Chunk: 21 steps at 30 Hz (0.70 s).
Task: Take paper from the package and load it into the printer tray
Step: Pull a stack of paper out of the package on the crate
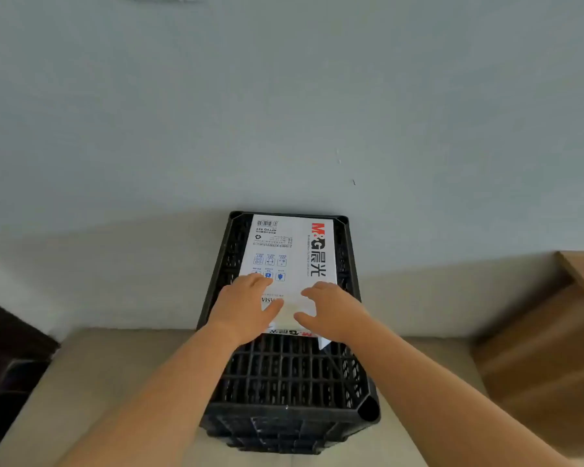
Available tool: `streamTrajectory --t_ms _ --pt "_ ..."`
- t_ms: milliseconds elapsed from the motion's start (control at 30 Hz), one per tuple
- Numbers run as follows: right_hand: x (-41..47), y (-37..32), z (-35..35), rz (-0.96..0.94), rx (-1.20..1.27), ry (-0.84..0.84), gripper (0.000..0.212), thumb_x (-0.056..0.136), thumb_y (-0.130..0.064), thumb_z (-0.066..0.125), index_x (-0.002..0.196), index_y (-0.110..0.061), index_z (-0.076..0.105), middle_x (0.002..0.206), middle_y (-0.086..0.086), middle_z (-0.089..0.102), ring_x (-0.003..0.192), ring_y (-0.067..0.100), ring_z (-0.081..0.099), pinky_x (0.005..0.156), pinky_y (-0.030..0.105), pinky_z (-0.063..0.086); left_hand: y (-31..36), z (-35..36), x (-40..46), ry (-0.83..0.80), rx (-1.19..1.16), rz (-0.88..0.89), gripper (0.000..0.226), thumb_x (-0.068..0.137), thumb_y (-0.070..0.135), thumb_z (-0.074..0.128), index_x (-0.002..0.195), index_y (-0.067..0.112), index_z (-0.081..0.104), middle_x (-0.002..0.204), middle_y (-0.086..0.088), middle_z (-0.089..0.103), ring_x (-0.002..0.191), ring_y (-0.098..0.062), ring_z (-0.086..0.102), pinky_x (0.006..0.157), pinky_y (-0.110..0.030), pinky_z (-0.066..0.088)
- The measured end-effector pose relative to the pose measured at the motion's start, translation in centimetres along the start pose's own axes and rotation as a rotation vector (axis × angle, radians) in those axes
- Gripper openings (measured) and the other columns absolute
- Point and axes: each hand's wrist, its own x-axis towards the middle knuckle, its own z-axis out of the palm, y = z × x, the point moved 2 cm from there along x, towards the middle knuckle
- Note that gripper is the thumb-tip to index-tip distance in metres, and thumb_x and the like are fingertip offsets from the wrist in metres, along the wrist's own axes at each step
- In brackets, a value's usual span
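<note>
A white paper package (pixel 292 251) with red and black lettering lies flat on top of a black plastic crate (pixel 284 375), toward the crate's far end by the wall. My left hand (pixel 243 306) rests on the package's near left part, fingers spread. My right hand (pixel 332 311) lies on its near right part, fingers spread too. Between the two hands the wrapper's near end looks loose, with a flap (pixel 324 342) hanging past the edge. No printer is in sight.
The crate stands on a pale floor against a light blue-grey wall (pixel 284 112). A wooden piece of furniture (pixel 550 348) sits at the right. Something dark (pixel 11 365) fills the left edge.
</note>
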Motion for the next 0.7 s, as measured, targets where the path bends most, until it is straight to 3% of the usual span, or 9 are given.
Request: streamTrajectory --t_ms 267,433,700 --pt "2.9 -1.4 1.7 0.088 -0.054 -0.008 0.05 0.088 -0.043 0.055 0.128 -0.014 0.054 0.121 0.005 0.051 0.114 0.024 0.046 0.094 0.042 0.048 -2.4 1.6 1.0 0.015 -0.005 0.059 0.054 0.092 0.052 0.043 0.134 0.02 0.047 0.137 0.003 0.048 0.128 -0.015 0.04 0.108 -0.038 0.034" --pt "4.0 -1.8 2.0 0.212 0.063 -0.056 0.035 0.087 -0.029 0.064 0.118 -0.012 0.06 0.114 0.006 0.055 0.106 0.024 0.053 0.092 0.04 0.05 -3.1 1.7 0.8 0.005 -0.019 0.071 0.051 0.092 0.05 0.044 0.132 0.018 0.049 0.134 0.003 0.05 0.124 -0.015 0.042 0.107 -0.037 0.035" --pt "5.1 -2.1 2.5 0.311 0.06 -0.133 0.021 0.09 -0.021 0.059 0.106 -0.01 0.066 0.106 0.008 0.066 0.095 0.025 0.063 0.085 0.037 0.055 -3.4 1.0 0.4 0.003 -0.049 0.066 0.047 0.092 0.048 0.045 0.13 0.02 0.05 0.131 0.005 0.05 0.123 -0.014 0.041 0.106 -0.037 0.035"
